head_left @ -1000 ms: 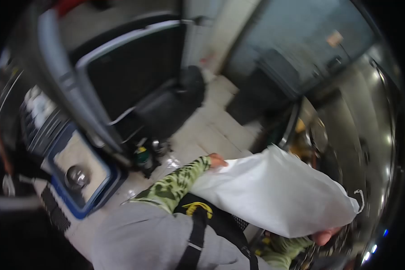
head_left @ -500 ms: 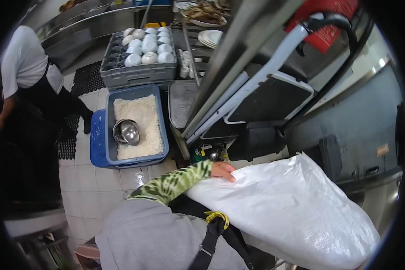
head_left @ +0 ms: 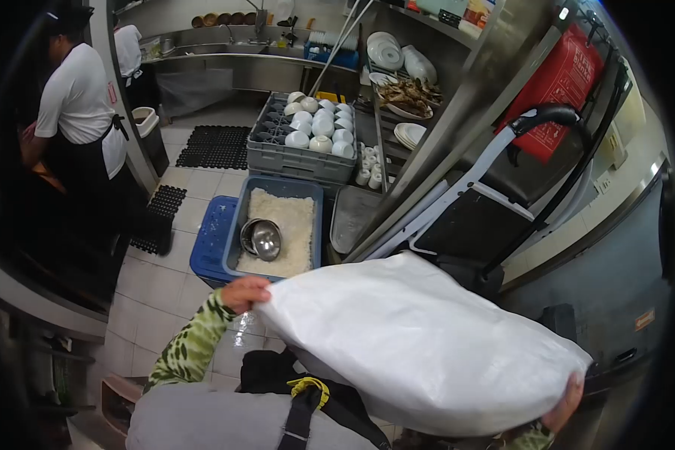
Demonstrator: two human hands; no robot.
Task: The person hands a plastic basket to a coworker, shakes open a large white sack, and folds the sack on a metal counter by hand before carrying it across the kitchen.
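A big white woven sack (head_left: pixel 420 345) spans the space in front of me, held up between both hands. My left hand (head_left: pixel 246 294) is closed on its left corner. At the far right end my right hand (head_left: pixel 565 405) grips the sack's lower edge, its fingers partly hidden behind the material. Just beyond my left hand stands a blue-grey tub (head_left: pixel 319 217) of white rice (head_left: pixel 289 217). Two metal bowls (head_left: pixel 265 240) rest on the rice. The blue lid (head_left: pixel 214 232) lies beside the tub, on its left.
Behind the tub stands a grey dish rack (head_left: pixel 300 157) with several white bowls (head_left: pixel 322 124). A folded trolley (head_left: pixel 457 202) leans at the right by a red bag (head_left: pixel 555 90). One person (head_left: pixel 82 105) works at the left, another (head_left: pixel 127 52) farther back. Black mats (head_left: pixel 214 146) cover some floor tiles.
The sack has swung left and up, now nearer the rice tub. My left hand has moved left with its corner, and my right hand has come into view. The camera view has tilted up.
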